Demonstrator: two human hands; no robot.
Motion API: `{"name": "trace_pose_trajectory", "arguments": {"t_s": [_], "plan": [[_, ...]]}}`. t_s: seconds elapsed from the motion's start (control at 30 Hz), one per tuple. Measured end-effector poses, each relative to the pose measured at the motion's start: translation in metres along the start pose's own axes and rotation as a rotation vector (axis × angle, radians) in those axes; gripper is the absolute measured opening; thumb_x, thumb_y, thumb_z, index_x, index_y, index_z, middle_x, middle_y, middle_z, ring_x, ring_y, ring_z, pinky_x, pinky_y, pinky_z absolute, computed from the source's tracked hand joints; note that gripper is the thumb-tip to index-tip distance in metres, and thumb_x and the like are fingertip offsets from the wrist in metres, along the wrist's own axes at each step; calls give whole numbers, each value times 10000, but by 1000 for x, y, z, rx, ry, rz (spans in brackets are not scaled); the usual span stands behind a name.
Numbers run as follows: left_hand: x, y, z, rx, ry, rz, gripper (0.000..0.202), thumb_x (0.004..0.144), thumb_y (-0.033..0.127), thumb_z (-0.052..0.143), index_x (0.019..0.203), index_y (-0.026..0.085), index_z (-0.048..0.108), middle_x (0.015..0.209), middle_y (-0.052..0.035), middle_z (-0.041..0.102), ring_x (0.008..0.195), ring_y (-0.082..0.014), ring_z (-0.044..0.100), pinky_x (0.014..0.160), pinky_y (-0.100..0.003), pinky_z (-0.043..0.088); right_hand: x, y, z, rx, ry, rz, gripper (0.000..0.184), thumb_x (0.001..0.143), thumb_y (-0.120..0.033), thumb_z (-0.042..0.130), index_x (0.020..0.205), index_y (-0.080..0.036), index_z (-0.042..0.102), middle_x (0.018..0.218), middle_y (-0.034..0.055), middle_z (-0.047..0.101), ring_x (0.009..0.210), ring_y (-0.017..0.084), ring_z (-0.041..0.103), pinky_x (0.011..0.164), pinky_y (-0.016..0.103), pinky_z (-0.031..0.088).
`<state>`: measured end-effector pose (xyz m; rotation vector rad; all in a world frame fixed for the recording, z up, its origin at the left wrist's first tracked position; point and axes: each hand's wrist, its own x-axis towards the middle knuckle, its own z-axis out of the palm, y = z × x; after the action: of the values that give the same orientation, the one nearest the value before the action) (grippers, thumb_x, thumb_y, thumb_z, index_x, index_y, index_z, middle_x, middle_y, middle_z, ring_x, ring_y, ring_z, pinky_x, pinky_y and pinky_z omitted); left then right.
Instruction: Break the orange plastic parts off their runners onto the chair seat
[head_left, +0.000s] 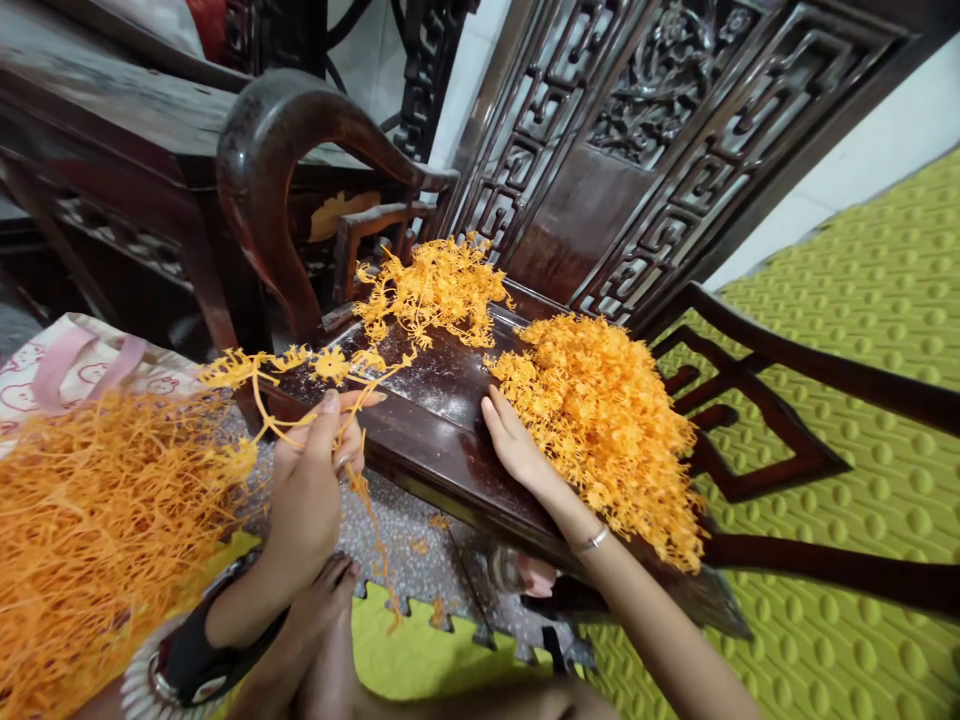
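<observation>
My left hand is closed in a pinch on a thin orange plastic strip with small flower-like pieces, stretched from the left pile up onto the dark wooden chair seat. My right hand lies with fingers extended against the left edge of a big heap of orange plastic pieces on the seat. A smaller orange heap sits at the back of the seat.
A large pile of orange stems fills the lower left, beside a pink and white bag. Carved chair back and armrest rise behind. Green foam mat covers the floor on the right. My foot rests below.
</observation>
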<state>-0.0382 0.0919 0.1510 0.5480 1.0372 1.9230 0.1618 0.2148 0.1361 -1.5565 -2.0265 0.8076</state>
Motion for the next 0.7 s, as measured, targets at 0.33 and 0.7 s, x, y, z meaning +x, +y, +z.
{"name": "trace_pose_trajectory", "arguments": {"t_s": [0.33,0.7], "plan": [[3,6,-6,-47,-4,-7,327,859,433,533,872,145,688,478,76,250,424,-68,223,417,-194,249,50,-2,6,12,-104,-69,817,811,-773,189,1391,-240,405,1478,-7,311,1389,178,229,1172,371,89],[4,12,-14,-89,11,12,312,862,422,536,866,149,685,463,76,254,419,-67,215,408,-194,223,39,-30,19,240,-311,-213,760,886,-678,60,1352,-233,463,1414,-15,421,1335,162,352,1147,336,200]]}}
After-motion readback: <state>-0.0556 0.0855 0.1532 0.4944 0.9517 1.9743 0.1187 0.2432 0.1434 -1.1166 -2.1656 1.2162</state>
